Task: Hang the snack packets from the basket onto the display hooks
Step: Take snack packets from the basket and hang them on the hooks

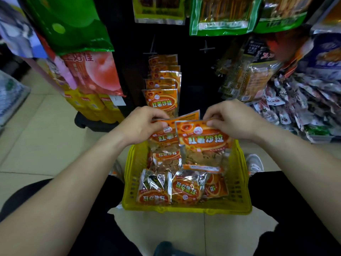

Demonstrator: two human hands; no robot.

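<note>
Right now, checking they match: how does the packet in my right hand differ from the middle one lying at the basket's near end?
The right hand pinches the held packet by its top edge, raised above the basket; the middle packet lies loose inside, untouched. The held packet's print reads upright; the middle packet's is upside down. Both share the orange design.

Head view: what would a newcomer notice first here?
Centre frame, the left hand and right hand pinch orange snack packets by their top edges above the yellow basket, which holds more. Behind them, matching packets hang on the dark display.
</note>
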